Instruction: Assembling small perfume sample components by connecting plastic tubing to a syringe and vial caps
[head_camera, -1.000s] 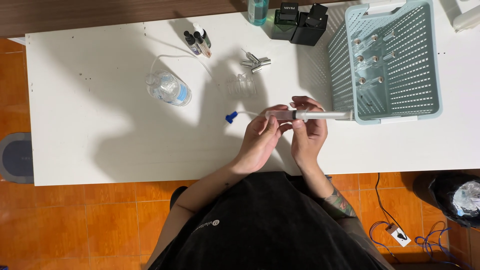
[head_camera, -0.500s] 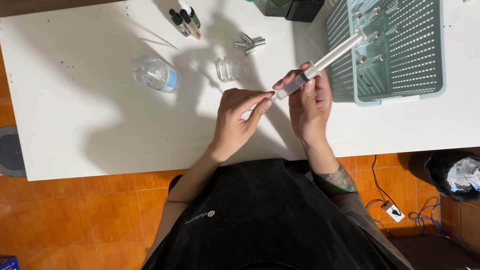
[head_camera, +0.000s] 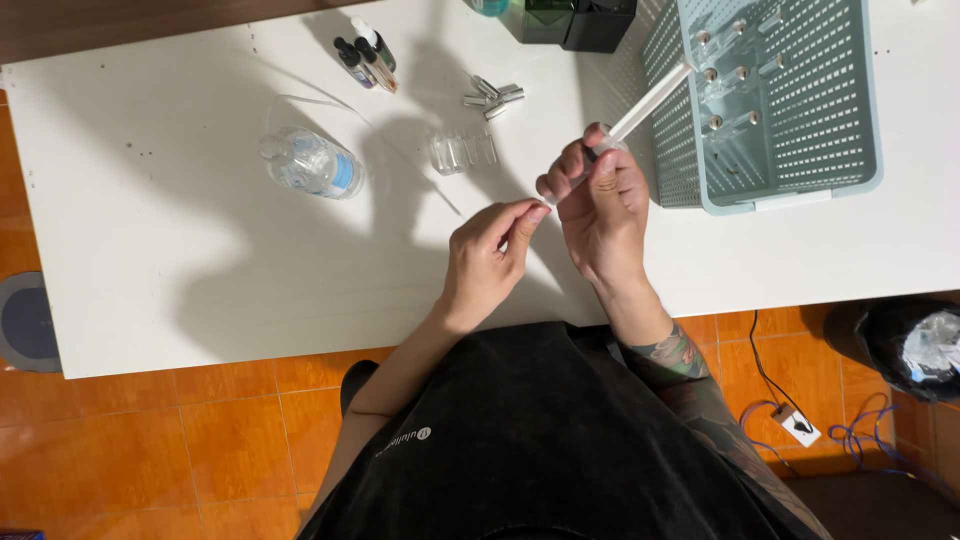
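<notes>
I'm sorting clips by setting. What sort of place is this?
Probably a home workbench for filling small vials: a white table on orange tile floor, with dropper bottles, a basket, and a syringe in the right hand.

Clear plastic syringe (head_camera: 650, 100), matt white table (head_camera: 200, 270), perforated plastic basket (head_camera: 840, 150).

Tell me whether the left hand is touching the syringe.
Cannot tell. In the head view the left hand pinches at the tip of the syringe held by the right hand; contact is too small to see.
</notes>
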